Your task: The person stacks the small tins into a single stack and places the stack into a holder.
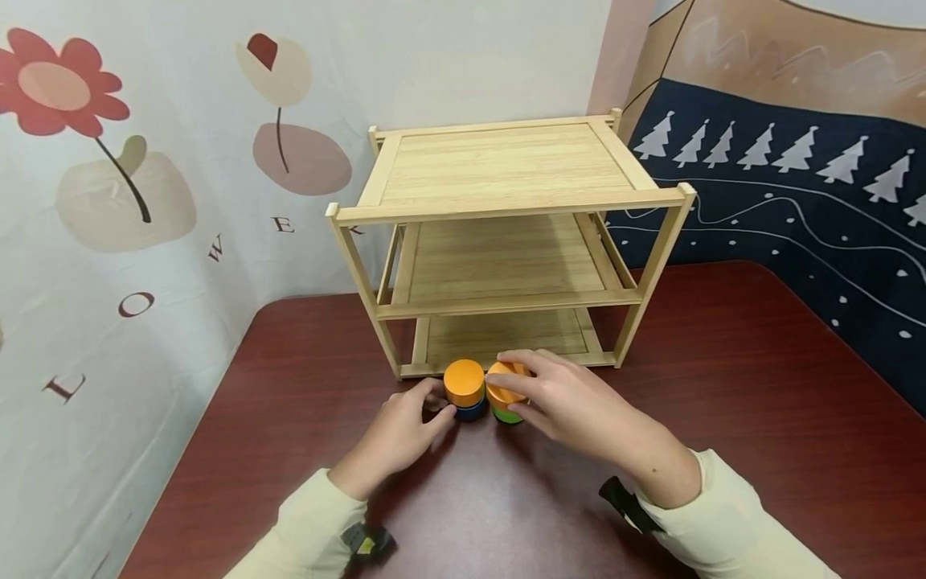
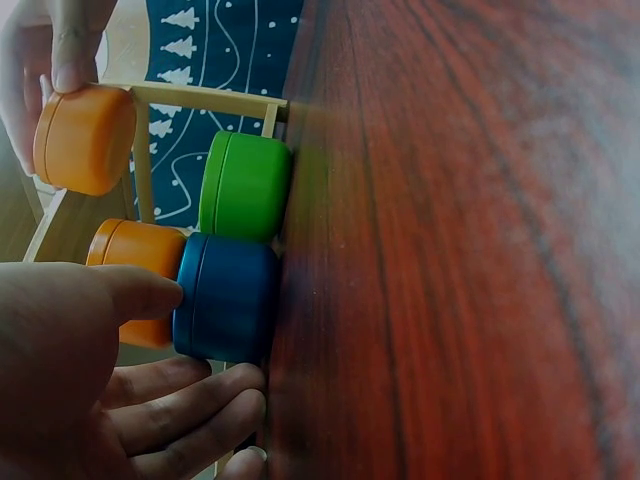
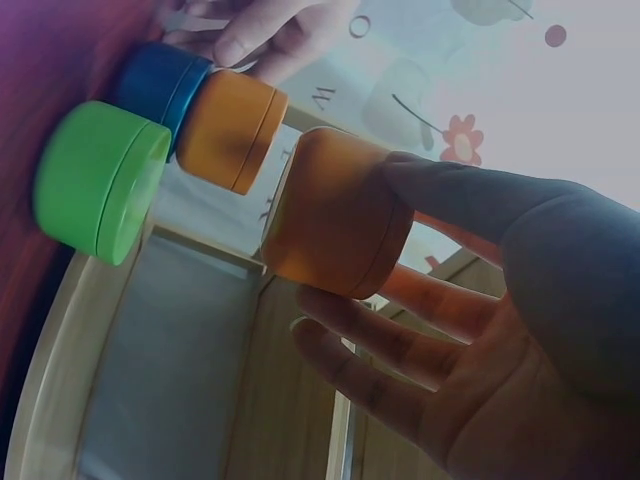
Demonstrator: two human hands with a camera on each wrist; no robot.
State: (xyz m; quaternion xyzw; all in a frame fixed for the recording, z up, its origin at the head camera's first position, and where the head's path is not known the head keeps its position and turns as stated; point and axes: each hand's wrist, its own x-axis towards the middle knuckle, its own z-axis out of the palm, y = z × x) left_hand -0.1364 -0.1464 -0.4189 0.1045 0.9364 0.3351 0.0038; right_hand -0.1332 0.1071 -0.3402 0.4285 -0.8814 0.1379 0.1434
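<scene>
Two small round lidded jars, a blue jar (image 2: pixel 228 298) and a green jar (image 3: pixel 95 185), stand side by side on the table. An orange jar (image 1: pixel 464 381) sits on top of the blue one. My left hand (image 1: pixel 394 434) is at the left of this stack, thumb tip near the seam between the two jars and fingers loosely spread beside the blue jar. Above the green jar, my right hand (image 1: pixel 571 402) holds a second orange jar (image 3: pixel 335 212) between thumb and fingers. In both wrist views a gap shows between it and the green jar.
Close behind the jars stands a three-tier wooden shelf (image 1: pixel 510 301) on the dark red table (image 1: pixel 289 386). A white flower-printed cloth (image 1: pixel 217 193) hangs at the left and back, a navy one with trees (image 1: pixel 781 185) at the right.
</scene>
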